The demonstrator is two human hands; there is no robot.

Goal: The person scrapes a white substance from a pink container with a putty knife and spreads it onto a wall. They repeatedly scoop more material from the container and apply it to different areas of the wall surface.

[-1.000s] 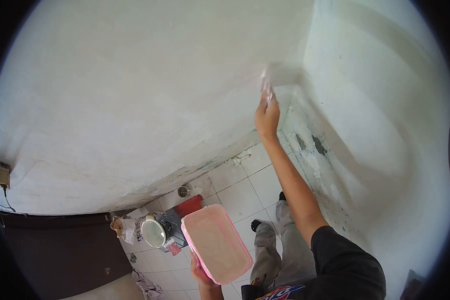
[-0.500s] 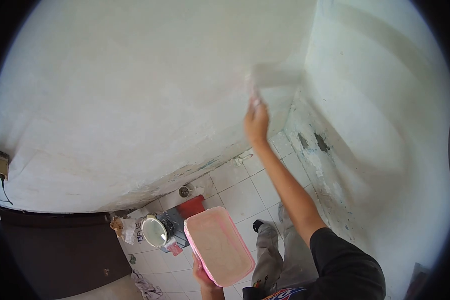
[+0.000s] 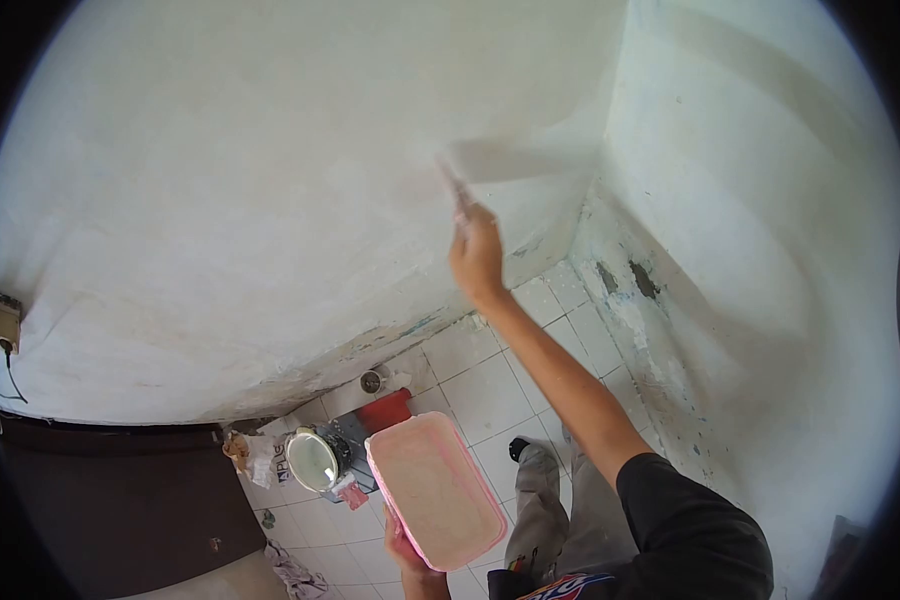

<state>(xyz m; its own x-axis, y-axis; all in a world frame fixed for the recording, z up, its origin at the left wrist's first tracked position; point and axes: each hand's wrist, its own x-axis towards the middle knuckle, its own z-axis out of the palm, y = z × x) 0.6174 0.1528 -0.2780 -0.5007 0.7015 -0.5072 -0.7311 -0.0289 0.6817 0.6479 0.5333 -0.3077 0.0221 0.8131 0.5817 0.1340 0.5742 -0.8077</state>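
Note:
My right hand (image 3: 478,250) is raised in front of the pale wall (image 3: 270,180), fingers wrapped round a thin hand tool (image 3: 452,182). Motion smears the tool, so I cannot tell its kind; its tip is right at the wall and a grey shadow spreads to its right. Low in the view, my left hand (image 3: 405,550) grips the left side of a pink-rimmed rectangular plastic tub (image 3: 498,500). Pale pinkish-beige material shows across the tub's inside, with streaks near its right edge.
Below the tub is white tiled floor (image 3: 485,400). A white-rimmed bucket (image 3: 311,462), a red item (image 3: 384,411) and a small round can (image 3: 372,382) stand near the wall's foot. Peeling patches (image 3: 644,280) mark the right wall. An outlet with cords (image 3: 2,322) is far left, above a dark panel (image 3: 120,500).
My right hand and its tool have swept left and slightly down along the wall. The tub in my left hand stays almost where it was.

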